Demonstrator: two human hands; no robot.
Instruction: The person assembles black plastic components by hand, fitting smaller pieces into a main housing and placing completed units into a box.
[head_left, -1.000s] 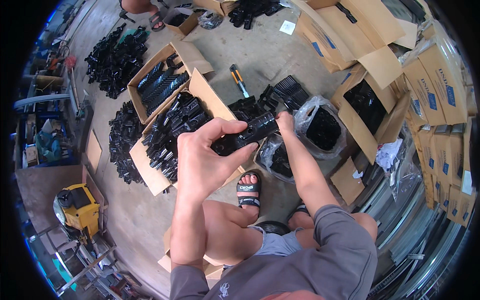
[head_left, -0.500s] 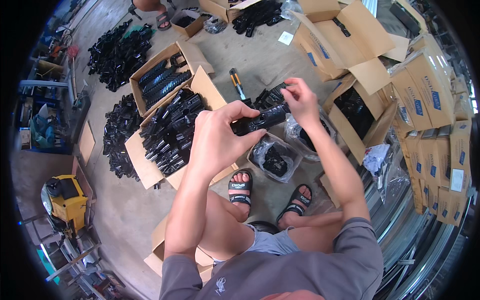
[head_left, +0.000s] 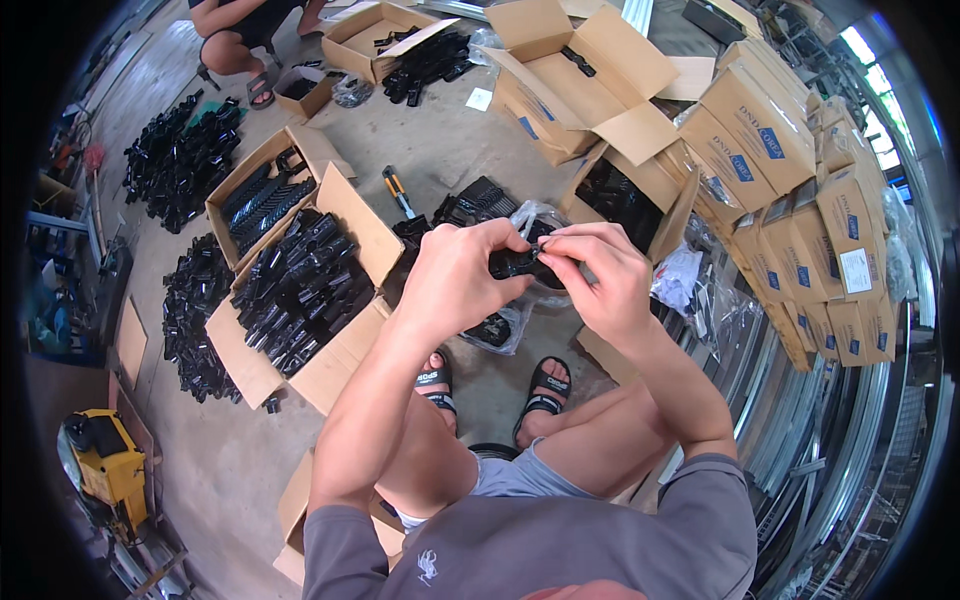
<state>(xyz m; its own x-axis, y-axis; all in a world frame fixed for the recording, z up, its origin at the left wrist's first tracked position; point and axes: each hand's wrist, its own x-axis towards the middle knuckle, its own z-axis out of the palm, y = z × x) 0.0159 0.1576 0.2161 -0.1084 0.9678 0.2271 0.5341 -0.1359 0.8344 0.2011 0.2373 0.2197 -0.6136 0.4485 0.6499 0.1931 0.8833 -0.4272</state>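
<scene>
My left hand (head_left: 458, 275) is closed round a glossy black, tube-like part (head_left: 510, 263), gripped between thumb and fingers. At its right end, the thumb and fingertips of my right hand (head_left: 602, 275) are pinched together. Something small and dark shows at those fingertips, too small to name. Below my hands, a plastic-lined box (head_left: 497, 330) of small black pieces is partly hidden. Behind them stands another clear plastic bag (head_left: 540, 215), largely covered by my fingers. A stack of black ribbed parts (head_left: 478, 203) lies just beyond my left hand.
To the left, an open carton (head_left: 300, 290) is heaped with black parts, beside another carton (head_left: 265, 200) with rows of them. Loose piles (head_left: 185, 160) lie on the floor. An orange-handled tool (head_left: 398, 190) lies ahead. Stacked cartons (head_left: 750, 140) stand right. Another person (head_left: 235, 40) sits far left.
My right hand has come in to the black part's end, fingertips now pinched there. The part has turned and looks foreshortened. The whole view has shifted, showing more of the other person.
</scene>
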